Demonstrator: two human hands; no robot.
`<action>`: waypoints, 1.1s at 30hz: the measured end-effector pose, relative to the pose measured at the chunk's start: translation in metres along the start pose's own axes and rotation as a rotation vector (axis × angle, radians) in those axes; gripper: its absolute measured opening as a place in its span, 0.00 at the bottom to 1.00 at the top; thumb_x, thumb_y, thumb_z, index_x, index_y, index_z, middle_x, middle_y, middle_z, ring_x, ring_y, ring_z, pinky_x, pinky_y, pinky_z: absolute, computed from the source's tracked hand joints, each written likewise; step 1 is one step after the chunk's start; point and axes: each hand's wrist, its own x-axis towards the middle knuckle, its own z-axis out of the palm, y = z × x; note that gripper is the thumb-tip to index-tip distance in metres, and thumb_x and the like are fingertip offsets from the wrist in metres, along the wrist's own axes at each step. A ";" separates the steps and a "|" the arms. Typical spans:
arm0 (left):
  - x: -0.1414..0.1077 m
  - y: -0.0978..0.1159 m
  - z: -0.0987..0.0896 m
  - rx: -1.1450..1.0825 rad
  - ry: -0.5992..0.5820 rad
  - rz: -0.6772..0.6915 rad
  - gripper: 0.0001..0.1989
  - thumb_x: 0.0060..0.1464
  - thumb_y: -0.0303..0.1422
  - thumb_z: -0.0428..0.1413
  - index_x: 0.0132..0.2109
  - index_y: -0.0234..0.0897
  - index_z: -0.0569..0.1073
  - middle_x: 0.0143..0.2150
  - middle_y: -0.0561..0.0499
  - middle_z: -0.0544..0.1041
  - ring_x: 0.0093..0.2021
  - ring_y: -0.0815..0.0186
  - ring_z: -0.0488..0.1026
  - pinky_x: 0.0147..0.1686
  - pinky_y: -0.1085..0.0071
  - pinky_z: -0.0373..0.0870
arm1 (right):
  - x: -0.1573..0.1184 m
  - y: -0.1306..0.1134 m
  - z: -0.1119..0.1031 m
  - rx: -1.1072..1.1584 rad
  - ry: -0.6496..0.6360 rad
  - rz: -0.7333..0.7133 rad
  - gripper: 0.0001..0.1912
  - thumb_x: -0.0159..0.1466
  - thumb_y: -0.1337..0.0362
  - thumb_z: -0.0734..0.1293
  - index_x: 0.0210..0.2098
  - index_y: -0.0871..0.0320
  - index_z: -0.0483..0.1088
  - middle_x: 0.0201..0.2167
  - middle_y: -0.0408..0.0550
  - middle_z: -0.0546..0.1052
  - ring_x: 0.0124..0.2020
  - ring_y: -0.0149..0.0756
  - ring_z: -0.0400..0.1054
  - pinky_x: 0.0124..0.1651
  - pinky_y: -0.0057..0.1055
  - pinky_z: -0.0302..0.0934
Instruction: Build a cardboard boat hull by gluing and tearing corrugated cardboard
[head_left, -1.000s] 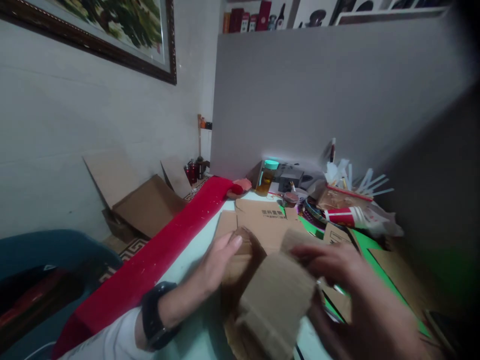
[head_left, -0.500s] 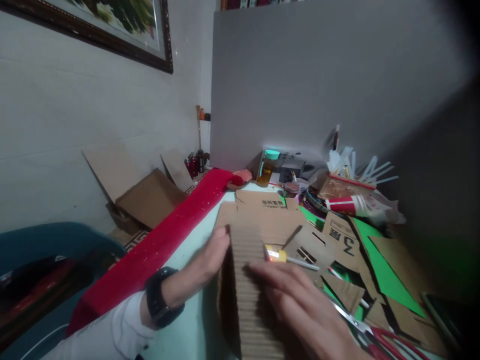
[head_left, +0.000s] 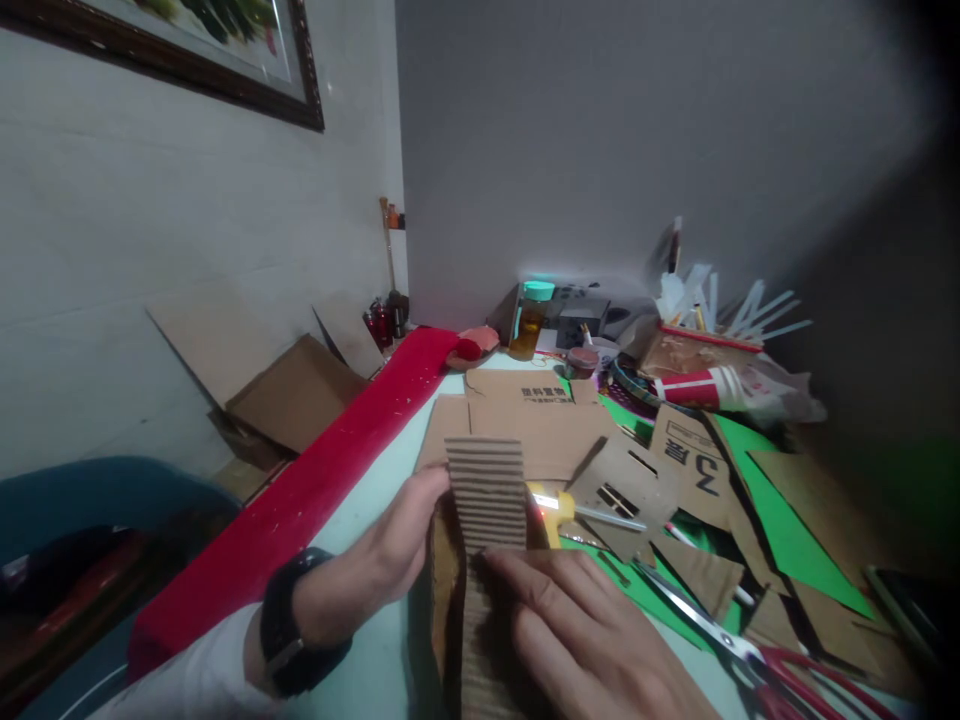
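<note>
A corrugated cardboard strip [head_left: 486,495] with exposed ridges runs lengthwise in front of me, bent partway along, over a brown cardboard piece [head_left: 446,590] standing on edge. My left hand [head_left: 394,535], a black watch on its wrist, grips the strip's left side near the far end; some of its fingers are hidden behind the cardboard. From the right, my right hand [head_left: 592,630] presses its fingertips on the strip at the bend, the fingers close together and curled at the right edge. Its thumb is out of sight. A yellow hot glue gun [head_left: 553,508] lies just beyond the right hand.
Red-handled scissors [head_left: 739,645] lie open at the right. Cut cardboard [head_left: 694,465] and green sheets [head_left: 780,505] cover the table's right side. A bottle with a turquoise lid [head_left: 531,320] and a red-and-white paper cup [head_left: 697,388] stand or lie farther back. Red cloth [head_left: 322,460] borders the left edge.
The far end of the strip is now tilted up so its ridged face shows more fully. My right fingertips sit slightly lower and nearer on it. The whole view has shifted a little.
</note>
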 end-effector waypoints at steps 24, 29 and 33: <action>-0.004 0.010 0.021 -0.035 0.071 -0.160 0.14 0.58 0.35 0.63 0.50 0.38 0.76 0.48 0.46 0.82 0.50 0.56 0.77 0.53 0.60 0.69 | 0.004 0.006 -0.008 -0.043 0.058 -0.140 0.21 0.70 0.76 0.51 0.41 0.59 0.74 0.50 0.52 0.82 0.52 0.40 0.77 0.54 0.33 0.71; -0.002 0.012 0.020 -0.077 0.069 -0.164 0.15 0.57 0.34 0.63 0.51 0.35 0.77 0.44 0.45 0.83 0.45 0.58 0.80 0.49 0.63 0.72 | -0.002 0.003 -0.008 -0.024 0.098 -0.138 0.20 0.72 0.75 0.52 0.43 0.57 0.75 0.53 0.48 0.80 0.54 0.37 0.76 0.56 0.30 0.70; -0.002 0.014 0.021 -0.071 0.062 -0.133 0.14 0.58 0.34 0.62 0.50 0.36 0.76 0.44 0.46 0.83 0.42 0.60 0.80 0.48 0.65 0.73 | -0.004 0.002 0.001 -0.011 0.118 -0.109 0.20 0.73 0.74 0.52 0.42 0.55 0.75 0.51 0.45 0.81 0.54 0.36 0.76 0.56 0.31 0.71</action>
